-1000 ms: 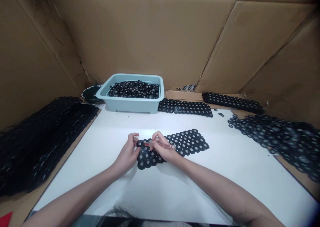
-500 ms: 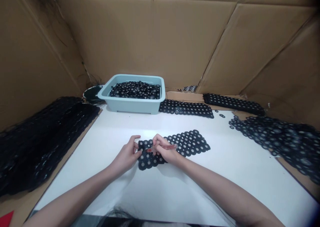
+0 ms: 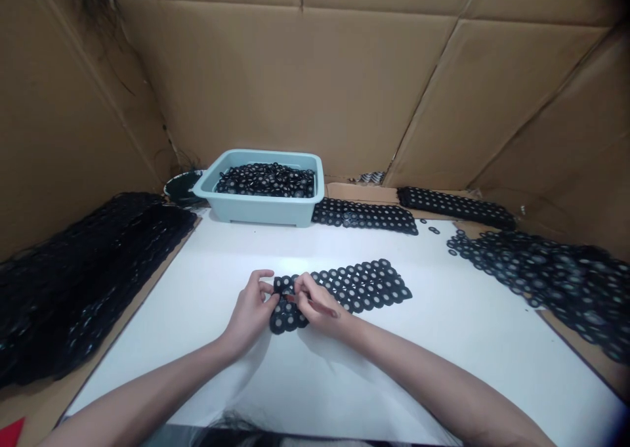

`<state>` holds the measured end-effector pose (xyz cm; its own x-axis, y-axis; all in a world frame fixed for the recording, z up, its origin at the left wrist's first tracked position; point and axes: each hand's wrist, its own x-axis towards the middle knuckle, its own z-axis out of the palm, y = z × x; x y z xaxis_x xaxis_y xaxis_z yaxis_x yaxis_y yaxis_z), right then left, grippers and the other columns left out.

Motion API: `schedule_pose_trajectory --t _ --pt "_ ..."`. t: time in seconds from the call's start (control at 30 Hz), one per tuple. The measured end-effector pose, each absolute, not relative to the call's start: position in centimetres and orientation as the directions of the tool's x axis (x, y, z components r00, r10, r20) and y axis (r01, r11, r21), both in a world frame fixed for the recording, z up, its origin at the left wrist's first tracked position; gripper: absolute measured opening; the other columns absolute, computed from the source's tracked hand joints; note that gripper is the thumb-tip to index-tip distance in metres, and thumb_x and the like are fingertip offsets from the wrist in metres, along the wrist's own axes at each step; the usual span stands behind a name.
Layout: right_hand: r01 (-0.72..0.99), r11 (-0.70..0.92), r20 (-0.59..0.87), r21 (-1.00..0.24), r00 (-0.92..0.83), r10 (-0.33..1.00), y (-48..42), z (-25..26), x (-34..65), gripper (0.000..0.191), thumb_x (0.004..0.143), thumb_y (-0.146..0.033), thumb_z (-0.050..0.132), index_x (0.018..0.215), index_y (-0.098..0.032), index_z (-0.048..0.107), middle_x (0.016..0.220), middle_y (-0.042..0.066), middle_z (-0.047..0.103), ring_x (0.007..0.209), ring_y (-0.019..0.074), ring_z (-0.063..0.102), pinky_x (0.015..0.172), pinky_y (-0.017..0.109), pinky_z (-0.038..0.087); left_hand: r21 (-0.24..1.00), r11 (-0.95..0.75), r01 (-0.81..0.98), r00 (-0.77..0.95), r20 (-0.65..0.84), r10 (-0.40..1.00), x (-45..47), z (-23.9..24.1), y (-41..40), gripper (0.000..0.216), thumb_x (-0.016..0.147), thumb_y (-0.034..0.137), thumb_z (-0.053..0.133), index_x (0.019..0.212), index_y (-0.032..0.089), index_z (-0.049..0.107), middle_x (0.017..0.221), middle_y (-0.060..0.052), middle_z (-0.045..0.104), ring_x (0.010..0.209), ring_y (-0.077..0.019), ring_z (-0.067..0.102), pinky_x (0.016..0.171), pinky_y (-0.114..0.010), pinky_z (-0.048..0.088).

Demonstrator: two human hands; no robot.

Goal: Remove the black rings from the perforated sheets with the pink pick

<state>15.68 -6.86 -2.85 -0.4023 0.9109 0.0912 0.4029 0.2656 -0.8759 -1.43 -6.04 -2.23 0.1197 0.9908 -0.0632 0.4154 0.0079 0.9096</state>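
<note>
Black rubber rings joined edge to edge make up the sheet [image 3: 364, 288] lying flat on the white table [image 3: 197, 375], with its narrow end directly under the fingers. The left hand [image 3: 251, 314] holds that end, its left fingers [image 3: 263, 277] curled together and clamped over the edge of the rings. The right hand [image 3: 319, 302] sits just beside it, its right fingers [image 3: 305, 283] closed around a thin red stick [image 3: 290, 298]. The tip of the stick shows among the rings between the two hands.

The step in hand appears to be working that tip along the sheet's end, and the next move seems to call for a firm left grip and a small, careful push.

Compared with the earlier frame, the red stick lies lower and much less of it shows past the right fingers.

Beyond the fingers stand a pale blue plastic tub [image 3: 258, 216] heaped with loose rings and two more ring strips [image 3: 455, 206]. Left of the fingers lies a dark heap of sheets [image 3: 88, 276], and right of them a looser pile of sheets [image 3: 541, 270] spreads out. Cardboard walls [image 3: 295, 86] close in behind.
</note>
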Motion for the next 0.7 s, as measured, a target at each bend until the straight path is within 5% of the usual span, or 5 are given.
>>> schedule_pose_trajectory --t 0.27,0.43,0.57,0.7 --pt "0.441 0.589 0.358 -0.677 -0.502 0.787 -6.1 -3.6 14.5 0.011 0.081 -0.013 0.032 0.085 -0.019 0.041 0.077 0.003 0.050 0.068 0.0136 0.046 0.065 0.027 0.036 0.965 0.103 0.240 0.151 -0.142 0.978 -1.1 -0.4 -6.5 0.024 0.074 0.027 0.047 0.095 0.019 0.042 0.075 0.000 0.057 0.068 -0.0139 0.055 0.063 -0.026 0.042" --pt "0.173 0.238 0.148 -0.956 -0.416 0.897 -5.6 -2.9 15.5 0.006 0.084 -0.022 0.033 0.088 -0.020 0.038 0.066 -0.001 0.049 0.060 0.0115 0.047 0.056 0.023 0.037 0.930 -0.031 0.367 0.173 -0.036 0.984 -1.8 -1.1 -5.0 0.022 0.073 0.032 0.050 0.089 0.018 0.053 0.081 -0.002 0.060 0.075 -0.0172 0.055 0.068 -0.028 0.040" --pt "0.058 0.069 0.054 -0.996 -0.230 0.972 -5.6 -2.5 16.1 0.005 0.082 -0.020 0.033 0.080 -0.020 0.039 0.056 -0.004 0.047 0.053 0.0101 0.045 0.052 0.022 0.035 0.910 -0.017 0.414 0.205 -0.074 0.976 -2.5 -1.8 -3.9 0.015 0.071 0.030 0.051 0.076 0.016 0.054 0.070 -0.001 0.057 0.066 -0.0157 0.051 0.060 -0.026 0.037" --pt "0.038 0.068 0.056 -0.997 -0.252 0.966 -5.4 -2.5 16.3 0.010 0.077 -0.012 0.034 0.078 -0.020 0.040 0.055 -0.005 0.048 0.050 0.0089 0.042 0.051 0.021 0.033 0.883 -0.039 0.467 0.184 -0.055 0.981 -2.7 -1.9 -3.6 0.014 0.070 0.028 0.052 0.063 0.018 0.047 0.057 0.004 0.045 0.055 -0.0124 0.042 0.053 -0.024 0.031"
